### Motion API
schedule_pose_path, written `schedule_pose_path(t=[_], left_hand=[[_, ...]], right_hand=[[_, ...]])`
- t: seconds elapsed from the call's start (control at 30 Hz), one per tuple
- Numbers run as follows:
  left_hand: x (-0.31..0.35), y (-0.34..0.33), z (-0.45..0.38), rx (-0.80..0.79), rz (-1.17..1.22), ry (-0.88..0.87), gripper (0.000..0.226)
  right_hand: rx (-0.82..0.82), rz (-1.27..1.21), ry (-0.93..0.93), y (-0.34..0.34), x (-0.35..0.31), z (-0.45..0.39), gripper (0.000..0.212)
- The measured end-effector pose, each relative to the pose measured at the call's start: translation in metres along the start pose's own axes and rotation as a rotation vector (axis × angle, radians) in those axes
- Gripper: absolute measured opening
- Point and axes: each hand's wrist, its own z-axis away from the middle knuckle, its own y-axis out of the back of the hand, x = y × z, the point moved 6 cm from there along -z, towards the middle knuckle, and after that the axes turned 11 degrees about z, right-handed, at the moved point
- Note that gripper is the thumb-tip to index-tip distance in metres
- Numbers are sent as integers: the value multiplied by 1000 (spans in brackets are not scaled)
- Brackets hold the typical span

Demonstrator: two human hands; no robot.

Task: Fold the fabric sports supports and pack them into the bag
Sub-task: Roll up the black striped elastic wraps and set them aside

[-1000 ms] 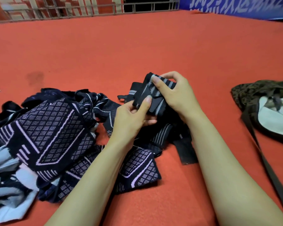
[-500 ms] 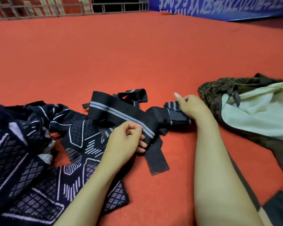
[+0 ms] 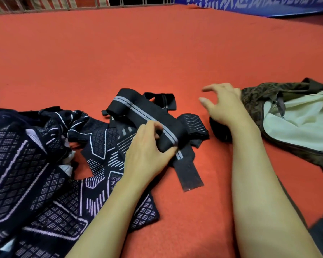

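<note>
From my feed: red carpeted floor (image 3: 157,53) fills most of the view. The left hand (image 3: 147,151) sits near centre, thumb and curled fingers pinching a black strap (image 3: 144,116) with pale grey stripes down its length. The strap runs from about 10 o'clock of that hand, where its far end is folded over, down to a plain black tab (image 3: 189,174) lying flat on the floor at the hand's 4 o'clock.

Just beside the strap, at its 3 o'clock, I see a small folded black support (image 3: 193,124) with thin pale lines across it, resting on the floor.

The right hand (image 3: 226,107) hovers at 2 o'clock from the left one, fingers spread and loosely bent, gripping nothing (slightly motion-blurred at the fingertips). A dark piece of fabric shows under its wrist; I cannot tell what it is.

The bag (image 3: 257,101), dark patterned outside with a pale green lining (image 3: 302,123), lies open on the floor at 3 o'clock of the right hand, touching or nearly touching its back.

At 8 o'clock of the frame, a heap of navy supports (image 3: 35,164) with white diamond and line patterns lies unfolded.

Far edge: a railing (image 3: 63,2) at 11 o'clock, a blue banner (image 3: 268,6) at 1 o'clock.
</note>
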Motion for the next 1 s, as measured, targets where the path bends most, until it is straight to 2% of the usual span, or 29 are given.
schedule_pose_path(t=[0.07, 0.13, 0.17, 0.2, 0.33, 0.4, 0.47, 0.53, 0.6, 0.7, 0.73, 0.8, 0.87, 1.0], left_hand=[[-9, 11, -6, 77, 6, 25, 36], [-18, 21, -11, 133, 16, 34, 21], [-20, 25, -12, 151, 24, 34, 16], [-21, 29, -13, 164, 28, 32, 15], [-25, 38, -14, 197, 16, 25, 17], [-26, 43, -15, 209, -5, 18, 17], [-30, 49, -17, 208, -43, 36, 19], [-32, 52, -17, 202, -62, 78, 26], [-30, 53, -16, 182, -54, 108, 36], [-13, 53, -14, 136, -23, 39, 55], [-3, 56, -14, 151, 33, -37, 53], [14, 66, -14, 164, 231, -150, 33], [20, 69, -17, 51, 487, -122, 21], [11, 64, -18, -168, 809, 58, 48]], right_hand=[[-212, 3, 159, -16, -27, 8, 60], [-488, 43, 151, -40, -34, 17, 76], [-560, 60, 142, -45, -36, 20, 75], [-563, 66, 130, -46, -36, 19, 68], [-394, 2, 111, -35, -31, 8, 26], [-302, -98, 126, -28, -29, 7, 12], [-153, -357, 124, -11, -29, 7, 3], [-38, -751, 117, 11, -34, 8, 8], [-44, -1140, 104, 25, -43, 12, 11], [-150, -1406, 136, 29, -69, 23, 13], [-190, -1435, 146, 26, -79, 26, 12], [-244, -1449, 160, 17, -96, 31, 10], [-244, -1421, 143, 7, -109, 32, 5], [-224, -1358, 69, -17, -127, 36, 10]])
